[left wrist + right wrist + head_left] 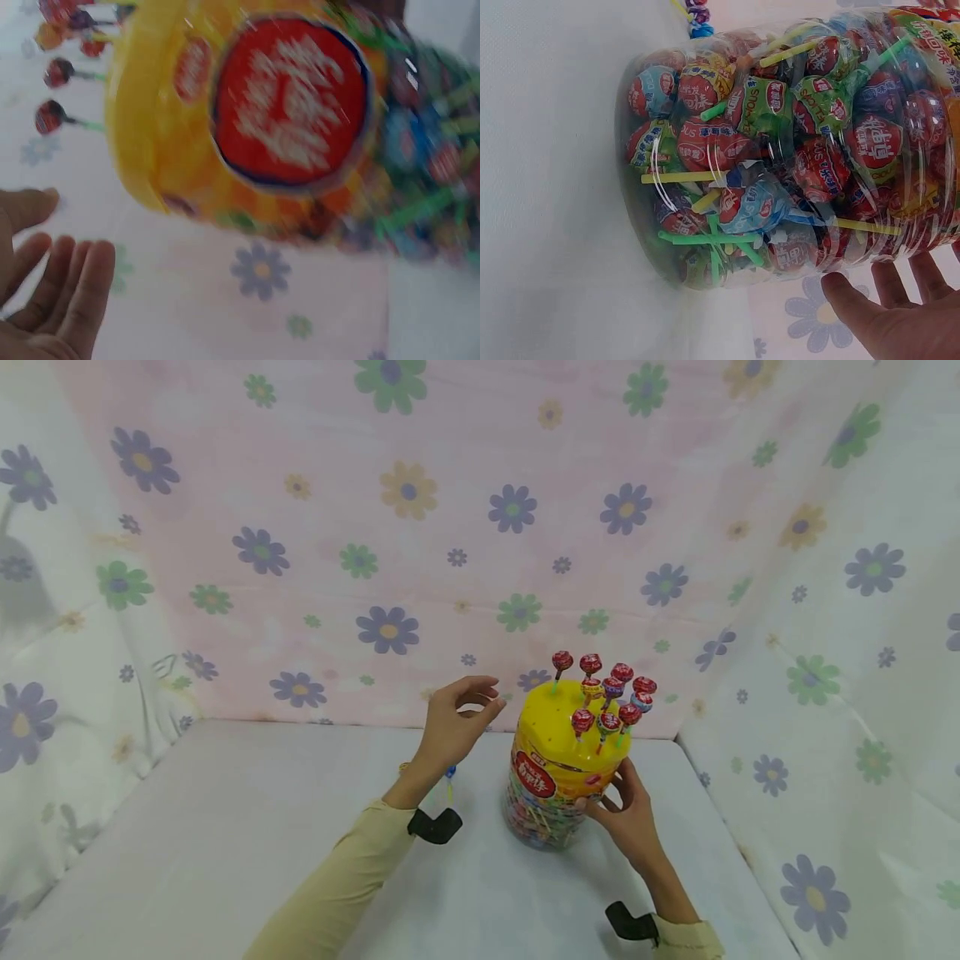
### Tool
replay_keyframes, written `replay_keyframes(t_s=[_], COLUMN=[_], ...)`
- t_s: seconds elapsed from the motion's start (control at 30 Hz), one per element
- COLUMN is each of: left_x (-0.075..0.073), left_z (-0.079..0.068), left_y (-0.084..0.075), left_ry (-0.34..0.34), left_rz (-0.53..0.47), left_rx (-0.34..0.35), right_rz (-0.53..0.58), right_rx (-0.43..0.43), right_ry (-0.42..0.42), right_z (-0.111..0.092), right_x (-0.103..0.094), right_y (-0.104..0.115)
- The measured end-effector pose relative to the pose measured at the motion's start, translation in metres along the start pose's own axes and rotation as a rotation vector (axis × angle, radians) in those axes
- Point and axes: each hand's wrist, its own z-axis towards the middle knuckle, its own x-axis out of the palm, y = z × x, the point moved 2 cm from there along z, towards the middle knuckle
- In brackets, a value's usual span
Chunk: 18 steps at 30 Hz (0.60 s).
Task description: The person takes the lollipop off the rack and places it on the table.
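A clear lollipop jar (551, 802) with a yellow lid (547, 714) stands upright on the table, full of wrapped lollipops (712, 142). Several red-topped lollipops (590, 663) stick up from holes in the lid. Against the jar's right side, my right hand (628, 818) holds it, with the thumb at the front and the fingers round the side. My left hand (457, 718) hovers left of the lid, apart from it, fingers loosely bent and holding nothing. In the left wrist view its fingers (86, 292) show beside the jar, which looks blurred.
Behind my left wrist, partly hidden, a blue lollipop (450, 772) and a yellow one (404, 767) show above the white table (225, 827). A flowered cloth (450, 585) hangs along the back and both sides.
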Motion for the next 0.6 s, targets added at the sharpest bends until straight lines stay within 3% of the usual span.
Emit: replay_keyframes(t_s=[0.23, 0.6], left_x=[0.02, 0.046], left_z=[0.01, 0.017], left_y=[-0.03, -0.046], left_ry=[0.024, 0.069], left_rz=[-0.102, -0.141], left_rx=[0.008, 0.056], right_rz=[-0.027, -0.072], right_rx=[0.004, -0.039], right_ry=[-0.003, -0.03], right_z=[-0.001, 0.0], right_x=[0.002, 0.006], right_y=[0.001, 0.002])
